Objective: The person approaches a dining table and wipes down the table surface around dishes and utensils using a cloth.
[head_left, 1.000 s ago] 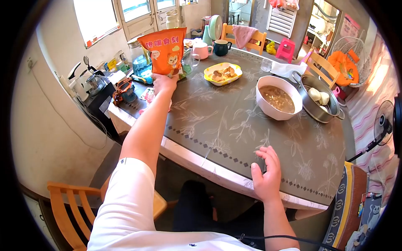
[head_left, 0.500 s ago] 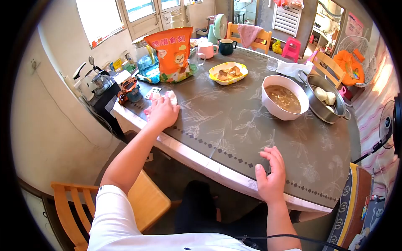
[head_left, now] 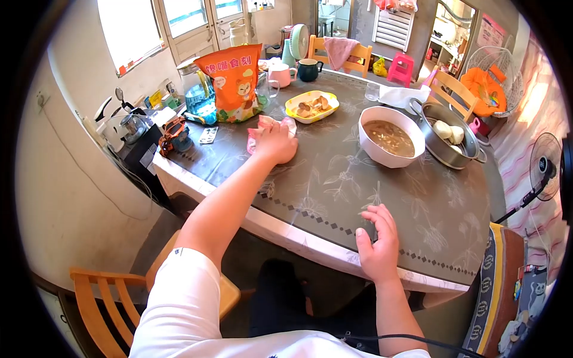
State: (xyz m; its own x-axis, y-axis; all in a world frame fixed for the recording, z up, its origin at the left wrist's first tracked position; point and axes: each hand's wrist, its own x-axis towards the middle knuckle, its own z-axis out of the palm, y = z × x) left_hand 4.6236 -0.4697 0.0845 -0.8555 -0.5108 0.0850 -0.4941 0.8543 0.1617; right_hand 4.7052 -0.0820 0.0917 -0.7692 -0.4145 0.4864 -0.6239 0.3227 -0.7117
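My left hand [head_left: 278,144] presses a crumpled pink-and-white cloth [head_left: 255,132] against the dark, flower-patterned table [head_left: 322,185]. Its palm covers much of the cloth. Just behind stands an orange snack bag [head_left: 236,83], and a yellow-rimmed dish [head_left: 311,107] with brown food pieces sits to the right. My right hand [head_left: 379,241] is over the table's near edge, empty, with thumb and fingers apart. Farther back from it is a white bowl [head_left: 391,160] of brownish soup. A steel pot [head_left: 459,156] containing white buns stands right of the bowl.
A blister pack [head_left: 208,135], an orange-and-black strapped item [head_left: 174,134] and a blue-tinted glass jug [head_left: 200,98] are at the left. Mugs [head_left: 308,70] and a small green fan [head_left: 296,45] stand at the back. A wooden chair [head_left: 107,298] is at lower left.
My left hand has slid right and away from the table's left edge, taking the cloth along. The blister pack is now uncovered. My right hand keeps nearly the same pose; the view has shifted slightly.
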